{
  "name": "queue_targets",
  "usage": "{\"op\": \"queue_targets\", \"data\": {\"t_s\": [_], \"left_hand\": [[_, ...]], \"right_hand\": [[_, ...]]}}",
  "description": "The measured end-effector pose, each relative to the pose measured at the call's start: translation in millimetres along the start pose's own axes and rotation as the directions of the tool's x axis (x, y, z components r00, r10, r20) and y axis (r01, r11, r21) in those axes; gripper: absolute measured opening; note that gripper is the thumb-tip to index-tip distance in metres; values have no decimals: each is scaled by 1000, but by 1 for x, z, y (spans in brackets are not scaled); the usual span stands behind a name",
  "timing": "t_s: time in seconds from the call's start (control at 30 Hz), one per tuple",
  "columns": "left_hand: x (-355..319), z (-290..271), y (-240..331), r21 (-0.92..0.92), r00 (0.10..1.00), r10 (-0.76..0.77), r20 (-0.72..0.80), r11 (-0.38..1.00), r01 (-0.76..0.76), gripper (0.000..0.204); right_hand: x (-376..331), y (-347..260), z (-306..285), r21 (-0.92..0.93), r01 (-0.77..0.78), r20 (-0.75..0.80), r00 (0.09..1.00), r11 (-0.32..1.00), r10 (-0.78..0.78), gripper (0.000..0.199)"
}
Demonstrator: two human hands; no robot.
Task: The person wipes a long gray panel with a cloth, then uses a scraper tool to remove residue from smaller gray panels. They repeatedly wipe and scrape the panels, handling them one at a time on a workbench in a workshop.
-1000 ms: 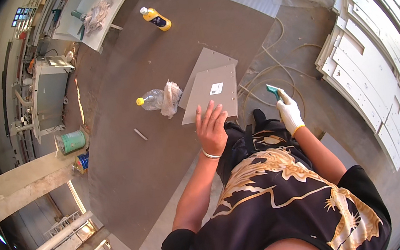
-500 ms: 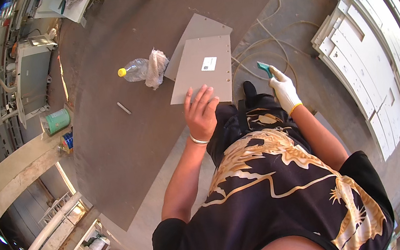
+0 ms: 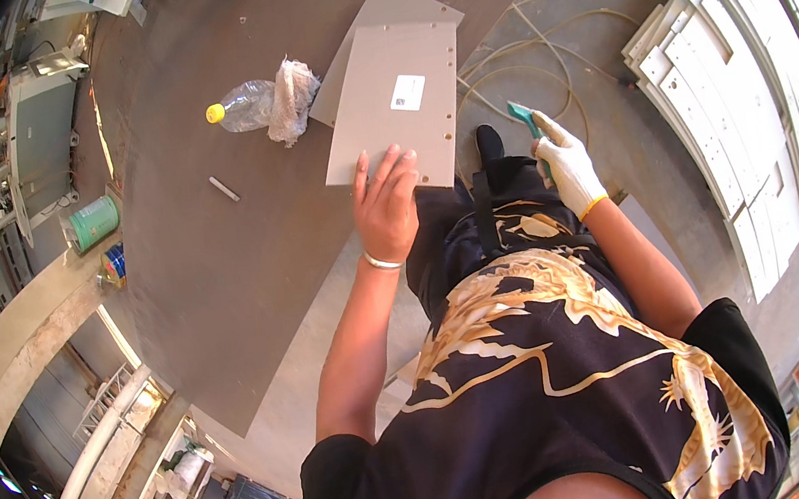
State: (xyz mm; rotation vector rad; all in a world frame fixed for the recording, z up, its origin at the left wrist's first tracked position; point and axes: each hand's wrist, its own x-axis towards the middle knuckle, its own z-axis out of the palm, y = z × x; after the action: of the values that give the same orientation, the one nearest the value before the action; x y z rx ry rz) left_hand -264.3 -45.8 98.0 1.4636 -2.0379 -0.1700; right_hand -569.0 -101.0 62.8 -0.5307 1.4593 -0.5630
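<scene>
A grey flat panel (image 3: pixel 382 75) with a white label and small holes along its right edge lies on top of a second grey panel (image 3: pixel 397 2), turned at an angle beneath it. My bare left hand (image 3: pixel 386 203) rests its extended fingers on the upper panel's near edge. In my right hand (image 3: pixel 571 169), which wears a white glove with a yellow cuff, is a teal hand tool (image 3: pixel 522 114). It is held off to the panel's right, beyond the table edge, and its exact kind is unclear. The fingers wrap around its lower part.
On the brown table (image 3: pixel 225 303) are a clear plastic bottle (image 3: pixel 246 106) with a yellow cap, a crumpled wrapped bundle (image 3: pixel 291 102) and a short light stick (image 3: pixel 224 189). A hose (image 3: pixel 539 80) coils on the floor. Stacked white panels (image 3: pixel 724 106) stand at right, a green can (image 3: pixel 93 221) at left.
The table and panels appear higher in view as my view shifts. My left hand's fingers have drawn closer together on the near edge. The right hand still holds the teal tool.
</scene>
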Motion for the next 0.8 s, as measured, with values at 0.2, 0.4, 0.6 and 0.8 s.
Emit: {"op": "queue_targets", "data": {"t_s": [0.2, 0.4, 0.6, 0.8], "left_hand": [[-22, 55, -73, 51, 999, -15, 37, 999, 13, 17], [-71, 89, -94, 193, 975, -119, 189, 978, 83, 52], [-98, 99, -20, 132, 928, -351, 129, 933, 334, 68], [-68, 113, -23, 224, 875, -472, 105, 869, 441, 83]], "right_hand": [[-2, 10, 15, -49, -26, 36, 999, 998, 27, 62], [1, 9, 15, -141, -78, -25, 997, 987, 75, 62], [2, 10, 16, -135, -103, -40, 994, 985, 99, 61], [0, 16, 27, -189, -109, -25, 994, 976, 106, 61]]}}
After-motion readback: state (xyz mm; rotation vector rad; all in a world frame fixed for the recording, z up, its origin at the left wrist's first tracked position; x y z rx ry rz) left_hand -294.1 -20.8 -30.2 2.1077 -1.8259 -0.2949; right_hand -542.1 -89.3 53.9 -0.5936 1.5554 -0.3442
